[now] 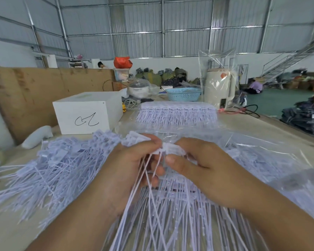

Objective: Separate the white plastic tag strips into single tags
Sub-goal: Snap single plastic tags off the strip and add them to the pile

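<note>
Hands meet at table centre in the head view: the left hand [134, 165] pinches a white tag strip [172, 149] with several tails trailing through its curled fingers, while the right hand [198, 165] grips the same strip's head end. Loose single tags [62, 165] pile to the left; an unseparated strip stack [176, 113] lies beyond, beside a white box [87, 113].

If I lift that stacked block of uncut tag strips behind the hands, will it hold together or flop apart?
The stacked strips would probably flex: the thin tails already fan out loosely. They look light for their bulk, being slim plastic. The joined heads should keep each strip together, but layers may slide on the clear plastic sheet beneath.
</note>
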A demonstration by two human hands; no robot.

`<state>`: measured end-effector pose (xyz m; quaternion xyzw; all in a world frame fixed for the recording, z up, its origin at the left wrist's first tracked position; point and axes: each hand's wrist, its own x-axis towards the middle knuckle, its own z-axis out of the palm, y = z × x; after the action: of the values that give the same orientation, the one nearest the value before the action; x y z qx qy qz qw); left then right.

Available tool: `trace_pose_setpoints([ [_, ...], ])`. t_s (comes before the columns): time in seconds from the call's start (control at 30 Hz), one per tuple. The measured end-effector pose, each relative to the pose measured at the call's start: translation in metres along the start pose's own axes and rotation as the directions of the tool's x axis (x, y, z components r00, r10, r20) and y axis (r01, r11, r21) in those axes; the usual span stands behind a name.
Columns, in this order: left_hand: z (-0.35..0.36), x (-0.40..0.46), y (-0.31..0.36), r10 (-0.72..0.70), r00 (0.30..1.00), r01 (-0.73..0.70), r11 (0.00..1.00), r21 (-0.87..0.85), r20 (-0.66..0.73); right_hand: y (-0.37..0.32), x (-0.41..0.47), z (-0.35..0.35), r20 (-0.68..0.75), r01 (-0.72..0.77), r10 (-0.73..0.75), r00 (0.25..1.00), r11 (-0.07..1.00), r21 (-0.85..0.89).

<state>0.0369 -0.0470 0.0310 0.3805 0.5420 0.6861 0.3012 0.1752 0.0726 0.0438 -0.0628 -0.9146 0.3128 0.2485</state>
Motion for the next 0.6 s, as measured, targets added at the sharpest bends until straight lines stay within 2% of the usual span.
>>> trace_pose_setpoints([
  [0.07,0.002,-0.002,0.002,-0.020,1.000,0.020,1.000,0.005,0.011,0.002,-0.002,-0.002,0.032,-0.039,0.039,0.999,0.999,-0.006],
  [0.23,0.006,-0.008,0.018,-0.084,0.996,0.085,0.996,-0.033,0.025,0.002,-0.001,0.000,0.143,-0.017,0.003,0.990,0.995,0.097],
  [0.33,0.002,-0.009,0.024,-0.111,0.991,0.107,0.993,0.055,0.078,0.003,-0.002,0.000,0.195,-0.039,0.016,0.981,0.993,0.113],
  [0.6,-0.010,-0.006,0.026,-0.169,0.970,0.112,0.947,0.302,0.173,0.003,-0.002,-0.004,0.256,-0.088,0.091,0.963,0.996,-0.025],
])
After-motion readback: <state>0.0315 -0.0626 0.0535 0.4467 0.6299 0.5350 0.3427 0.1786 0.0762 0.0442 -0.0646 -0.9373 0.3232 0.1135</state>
